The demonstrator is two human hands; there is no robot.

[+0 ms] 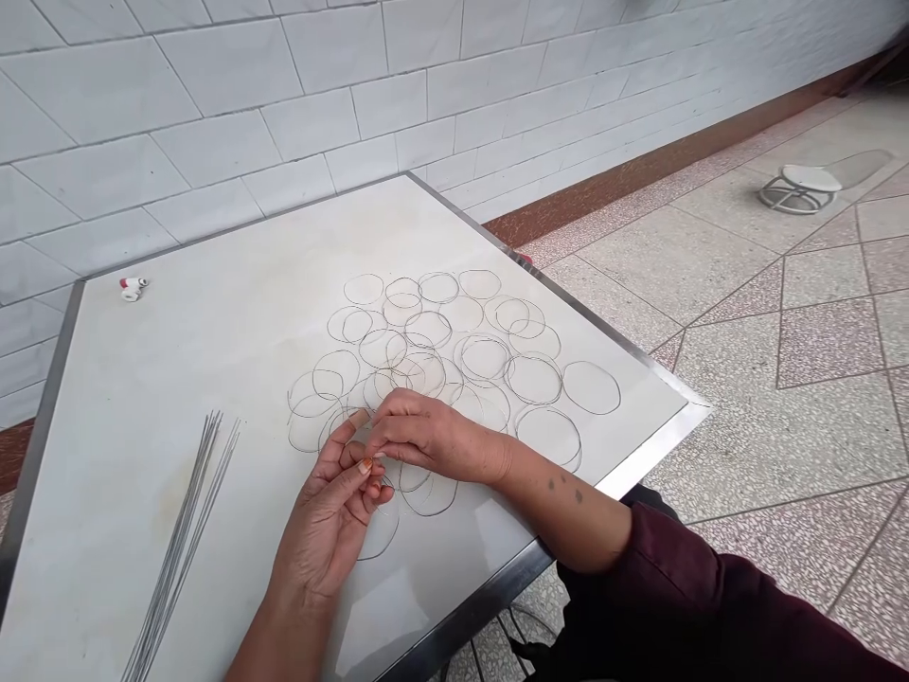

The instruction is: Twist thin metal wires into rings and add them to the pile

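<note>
My left hand [333,516] is palm up near the table's front edge, its thumb and forefinger pinched together. My right hand [430,438] reaches across from the right, and its fingertips meet the left ones. Between them they pinch a thin wire ring [389,547], whose lower arc shows beneath my left fingers; the pinched spot is mostly hidden. Many loose wire rings [592,388] lie flat and overlapping beyond and around my hands. To the left of my left hand lies a bundle of straight wires [177,549].
The white table [234,322] has a metal rim and stands against a white tiled wall [227,66]. Small white and red objects [133,288] sit at its far left corner. A low round stool [801,188] stands on the tiled floor to the right.
</note>
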